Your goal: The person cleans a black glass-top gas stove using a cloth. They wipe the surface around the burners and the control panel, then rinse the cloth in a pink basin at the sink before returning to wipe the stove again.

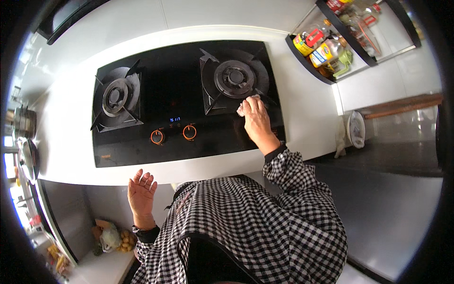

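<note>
My right hand [258, 122] is closed around a crumpled pale cloth [241, 109], partly hidden under the fingers. It presses near the front edge of the right burner [236, 76] on a black glass gas cooktop [170, 81]. My left hand [142, 194] hangs in front of the counter edge, palm up, fingers apart, holding nothing. Two orange-ringed knobs, the left knob [157, 137] and the right knob [189, 132], sit near the cooktop's front below a lit blue display [175, 119]. The left burner [115, 97] has its pan support in place.
A corner rack [308, 71] with bottles stands at the back right of the white countertop [305, 106]. Stacked pots [25, 122] are at the far left. Below on the left, a plastic bag [110, 238] and potatoes [126, 241] lie on a shelf. A white oval container [355, 129] is at right.
</note>
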`<state>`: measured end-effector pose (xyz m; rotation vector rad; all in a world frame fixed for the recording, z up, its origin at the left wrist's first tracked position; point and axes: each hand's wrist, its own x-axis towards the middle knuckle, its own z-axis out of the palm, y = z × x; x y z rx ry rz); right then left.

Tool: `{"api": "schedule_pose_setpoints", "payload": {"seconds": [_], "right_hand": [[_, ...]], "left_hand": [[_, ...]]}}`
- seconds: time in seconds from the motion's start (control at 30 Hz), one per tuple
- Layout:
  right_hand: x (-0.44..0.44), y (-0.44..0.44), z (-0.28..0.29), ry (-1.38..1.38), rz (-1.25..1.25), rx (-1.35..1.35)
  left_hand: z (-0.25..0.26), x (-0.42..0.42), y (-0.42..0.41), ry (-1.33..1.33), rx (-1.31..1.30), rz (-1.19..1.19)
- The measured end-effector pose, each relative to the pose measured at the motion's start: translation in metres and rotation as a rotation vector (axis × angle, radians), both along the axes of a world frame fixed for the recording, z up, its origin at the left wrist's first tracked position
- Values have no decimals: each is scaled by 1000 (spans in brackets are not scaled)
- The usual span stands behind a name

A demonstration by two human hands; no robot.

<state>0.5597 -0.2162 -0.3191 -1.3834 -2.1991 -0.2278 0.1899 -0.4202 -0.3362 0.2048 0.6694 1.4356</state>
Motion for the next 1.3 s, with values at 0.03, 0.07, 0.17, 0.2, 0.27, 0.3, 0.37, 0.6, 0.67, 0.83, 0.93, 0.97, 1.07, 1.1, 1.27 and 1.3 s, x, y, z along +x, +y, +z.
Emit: {"api": "schedule_pose_setpoints", "payload": {"seconds": [0.03,0.07,0.17,0.2,0.27,0.3,0.37,0.6,0.67,0.83,0.93,0.97,1.07,1.1,1.27,1.3], "right_hand": [[-3,1,-2,-28,-19,15],[-10,9,-13,46,29,-13],[-48,26,-20,36,75,-97],[-43,30,-22,126,149,-91],[-23,24,-21,272,258,7],[-15,11,-7,289,271,-116],[16,-2,12,127,145,-133],[-32,11,-17,151,29,-64],[-36,8,-10,200,51,-161],[-14,-22,28,269,31,-602],[-71,12,66,274,143,-222],[-89,32,70,317,175,-155],[-144,95,58,137,214,-18],[-163,113,55,2,229,85],[-170,154,-36,-380,-484,-347],[-174,144,-53,-627,-574,-134]], "left_hand": [[-6,8,0,0,10,10],[-10,14,-1,-17,-15,25],[-8,31,0,-26,-61,10],[-4,33,1,-10,-51,10],[3,38,7,6,-39,0],[-4,36,7,26,-49,15],[-8,31,12,47,-81,14],[-13,14,32,-2,-24,5],[-13,7,37,68,-11,46],[-26,-28,28,867,-142,575],[-53,-54,14,1387,-298,768],[-55,-59,19,1523,-337,788],[-66,-77,16,1780,-376,810],[-69,-82,13,1834,-376,806],[-69,-86,26,1965,-377,735],[-71,-87,26,2006,-395,708]]}}
